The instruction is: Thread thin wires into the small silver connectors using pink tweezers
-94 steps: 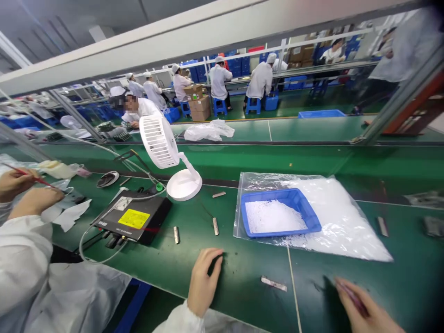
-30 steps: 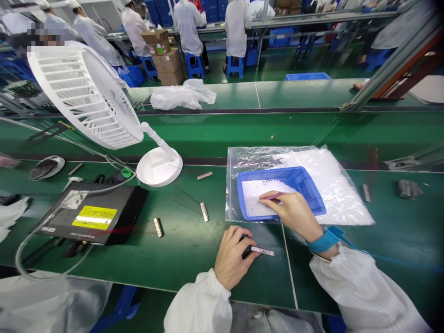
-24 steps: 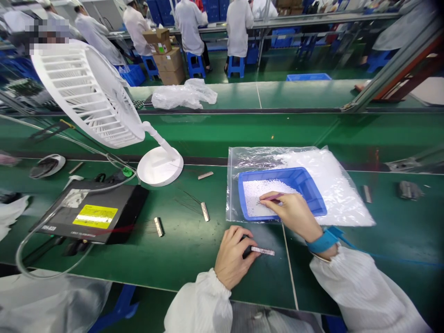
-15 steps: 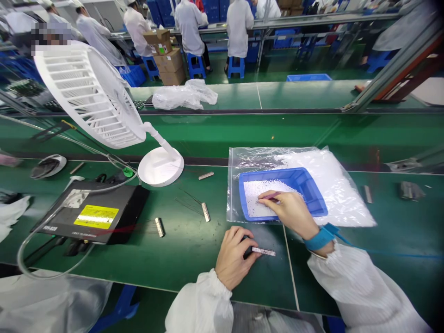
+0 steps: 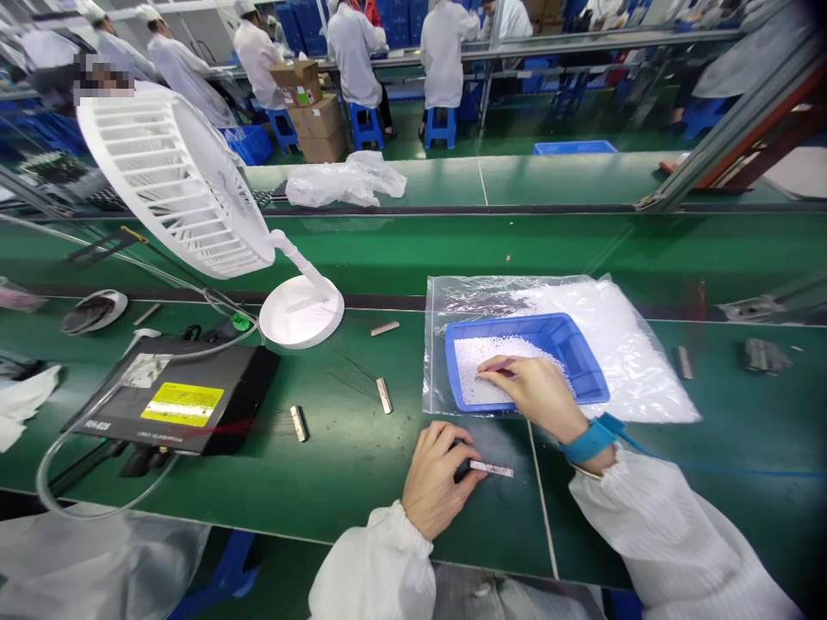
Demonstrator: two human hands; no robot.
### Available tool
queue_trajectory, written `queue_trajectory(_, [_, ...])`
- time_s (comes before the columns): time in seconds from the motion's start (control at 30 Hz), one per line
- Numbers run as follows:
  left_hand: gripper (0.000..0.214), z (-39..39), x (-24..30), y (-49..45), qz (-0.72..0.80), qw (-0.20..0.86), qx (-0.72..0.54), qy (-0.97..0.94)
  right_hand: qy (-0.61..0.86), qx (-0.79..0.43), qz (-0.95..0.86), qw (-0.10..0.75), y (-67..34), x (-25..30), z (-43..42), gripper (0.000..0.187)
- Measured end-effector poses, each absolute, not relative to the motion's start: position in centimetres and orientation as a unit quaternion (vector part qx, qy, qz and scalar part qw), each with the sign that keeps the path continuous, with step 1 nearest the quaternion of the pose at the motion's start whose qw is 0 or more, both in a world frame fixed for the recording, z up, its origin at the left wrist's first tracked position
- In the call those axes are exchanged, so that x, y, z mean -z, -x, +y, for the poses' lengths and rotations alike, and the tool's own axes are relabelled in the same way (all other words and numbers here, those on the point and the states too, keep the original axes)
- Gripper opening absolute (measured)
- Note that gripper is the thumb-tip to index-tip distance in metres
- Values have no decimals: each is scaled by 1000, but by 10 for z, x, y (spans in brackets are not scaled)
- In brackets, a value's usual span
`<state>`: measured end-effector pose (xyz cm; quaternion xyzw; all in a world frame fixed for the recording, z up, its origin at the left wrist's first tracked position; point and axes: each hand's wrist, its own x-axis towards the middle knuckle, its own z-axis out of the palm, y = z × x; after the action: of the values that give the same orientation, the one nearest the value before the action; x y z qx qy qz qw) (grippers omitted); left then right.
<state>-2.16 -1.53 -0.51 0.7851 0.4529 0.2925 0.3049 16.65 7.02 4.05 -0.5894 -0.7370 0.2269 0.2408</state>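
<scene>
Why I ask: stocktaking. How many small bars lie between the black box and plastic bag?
3 bars: one near the black box, one further right, one by the fan's base.

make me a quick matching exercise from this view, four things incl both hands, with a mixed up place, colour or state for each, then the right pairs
1. left hand
2. tray
3. right hand
4. fan

A. holding a thin purple tool over white granules
B. white, with a round base
C. blue, lying on a clear plastic bag
D. holding one end of a small bar

Pairs: 1-D, 2-C, 3-A, 4-B
</scene>
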Motion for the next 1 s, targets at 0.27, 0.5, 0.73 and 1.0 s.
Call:
queue_trajectory(0.27, [15,-16,4,21,457,307,-291,-782,598,-225,-733,234,-167,-41,70,18])
queue_trajectory(0.5, [18,-15,4,22,456,298,-282,-790,577,-243,-720,299,-170,-49,64,19])
queue_trajectory(0.73, [18,-13,2,24,458,313,-254,-793,566,-309,-651,400,-184,-66,4,18])
queue_trajectory(1.0, [22,-7,0,25,452,344,-223,-792,581,-429,-595,353,-167,-27,-34,19])
